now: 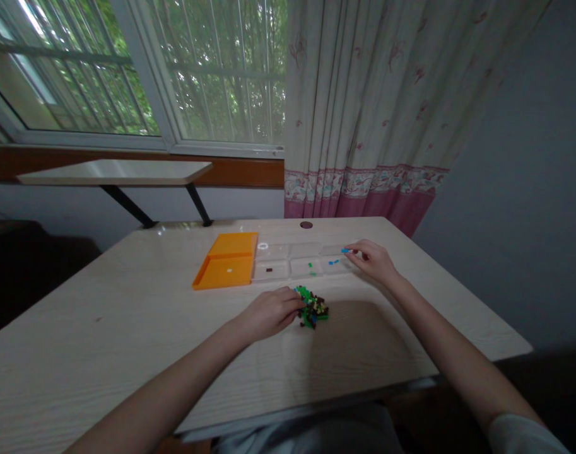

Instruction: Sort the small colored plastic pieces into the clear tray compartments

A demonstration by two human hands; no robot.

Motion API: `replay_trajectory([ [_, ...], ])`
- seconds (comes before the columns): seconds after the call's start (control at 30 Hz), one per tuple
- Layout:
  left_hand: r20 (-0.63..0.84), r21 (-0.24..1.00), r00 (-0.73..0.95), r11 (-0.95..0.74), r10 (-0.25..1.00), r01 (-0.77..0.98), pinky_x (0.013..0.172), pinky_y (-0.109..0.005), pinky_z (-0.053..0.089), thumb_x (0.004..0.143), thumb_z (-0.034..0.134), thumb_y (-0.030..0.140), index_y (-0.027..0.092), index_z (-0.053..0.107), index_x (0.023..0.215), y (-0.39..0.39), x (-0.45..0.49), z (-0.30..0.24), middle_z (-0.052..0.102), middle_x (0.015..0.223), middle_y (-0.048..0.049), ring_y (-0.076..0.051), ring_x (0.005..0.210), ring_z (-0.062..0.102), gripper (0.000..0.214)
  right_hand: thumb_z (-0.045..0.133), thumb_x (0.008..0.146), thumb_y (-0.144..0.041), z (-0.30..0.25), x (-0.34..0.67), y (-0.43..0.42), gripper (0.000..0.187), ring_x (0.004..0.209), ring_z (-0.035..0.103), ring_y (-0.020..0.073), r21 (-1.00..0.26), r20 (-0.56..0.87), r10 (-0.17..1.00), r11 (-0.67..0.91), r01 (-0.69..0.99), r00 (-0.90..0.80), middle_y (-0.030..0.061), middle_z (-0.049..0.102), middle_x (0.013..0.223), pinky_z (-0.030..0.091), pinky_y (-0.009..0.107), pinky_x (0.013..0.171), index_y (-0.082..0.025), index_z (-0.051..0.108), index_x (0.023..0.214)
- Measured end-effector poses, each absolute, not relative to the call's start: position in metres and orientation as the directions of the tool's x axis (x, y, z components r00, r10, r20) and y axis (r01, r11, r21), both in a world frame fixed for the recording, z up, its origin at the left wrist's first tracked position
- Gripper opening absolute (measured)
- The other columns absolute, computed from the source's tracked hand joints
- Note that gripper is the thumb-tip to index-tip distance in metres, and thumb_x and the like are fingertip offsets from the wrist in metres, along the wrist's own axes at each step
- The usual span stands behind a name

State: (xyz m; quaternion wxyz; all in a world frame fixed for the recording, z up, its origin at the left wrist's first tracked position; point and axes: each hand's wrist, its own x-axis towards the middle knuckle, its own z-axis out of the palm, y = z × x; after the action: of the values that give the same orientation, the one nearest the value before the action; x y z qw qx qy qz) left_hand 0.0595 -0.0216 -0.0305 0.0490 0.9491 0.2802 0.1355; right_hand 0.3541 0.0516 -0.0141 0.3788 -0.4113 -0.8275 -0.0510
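Note:
A pile of small toy building bricks (311,309), mostly green with brown, cream and blue ones, lies on the table. My left hand (273,312) touches the pile's left side, fingers curled together; what they pinch, if anything, is hidden. My right hand (370,258) holds a blue brick (345,251) between thumb and fingertips, over the right end of a clear compartment tray (290,259). In the tray's front row lie a brown brick (269,270) at left, green bricks (310,265) in the middle and blue bricks (331,263) at right.
An orange case (231,255) lies open left of the tray, with a small white piece (229,270) in it. A raised shelf (117,171) on black legs stands at the back left. The table's (127,353) front edge is close to my body.

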Motion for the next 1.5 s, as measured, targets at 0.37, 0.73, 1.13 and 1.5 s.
replay_trajectory([
  [0.37,0.241,0.151,0.808,-0.843,0.538,0.516,0.078,-0.026,0.045,0.082,0.042,0.015,0.021,0.056,0.106,-0.023,0.061,-0.030,0.060,0.099,-0.0043,-0.016,0.092,0.055,0.029,0.051,0.080,-0.030,-0.032,0.365,0.069,0.024,0.078,0.057,0.0159,-0.265,0.314,0.902,0.382,0.886,-0.295,0.0052,0.062,0.085,0.041,0.025,0.072,-0.021,0.066,0.096],
  [0.73,0.231,0.139,0.771,-0.804,0.594,0.578,0.077,-0.027,0.045,0.085,0.041,0.020,0.021,0.054,0.109,-0.026,0.066,-0.031,0.059,0.099,-0.0041,-0.017,0.092,0.054,0.027,0.049,0.081,-0.026,-0.029,0.347,0.057,0.019,0.078,0.056,0.0154,-0.306,0.382,0.846,0.496,0.813,-0.372,0.0045,0.064,0.085,0.041,0.025,0.072,-0.019,0.066,0.089],
  [1.13,0.266,0.421,0.594,-0.646,0.759,0.636,0.072,-0.025,0.044,0.077,0.049,0.016,0.019,0.058,0.083,-0.022,0.076,-0.041,0.055,0.084,-0.0025,-0.016,0.083,0.053,0.011,0.048,0.083,-0.026,-0.029,0.299,0.023,0.018,0.076,0.057,0.0136,-0.298,0.369,0.660,0.751,0.589,-0.655,0.0038,0.064,0.081,0.042,0.023,0.069,-0.019,0.064,0.088],
  [1.5,0.348,0.413,0.611,-0.701,0.711,0.581,0.078,-0.029,0.042,0.090,0.031,0.024,0.017,0.051,0.091,-0.026,0.074,-0.032,0.054,0.090,-0.0061,-0.017,0.087,0.049,0.021,0.052,0.081,-0.029,-0.036,0.282,0.004,0.019,0.070,0.057,0.0123,-0.363,0.320,0.628,0.773,0.521,-0.709,0.0023,0.064,0.078,0.042,0.021,0.065,-0.019,0.065,0.090],
])
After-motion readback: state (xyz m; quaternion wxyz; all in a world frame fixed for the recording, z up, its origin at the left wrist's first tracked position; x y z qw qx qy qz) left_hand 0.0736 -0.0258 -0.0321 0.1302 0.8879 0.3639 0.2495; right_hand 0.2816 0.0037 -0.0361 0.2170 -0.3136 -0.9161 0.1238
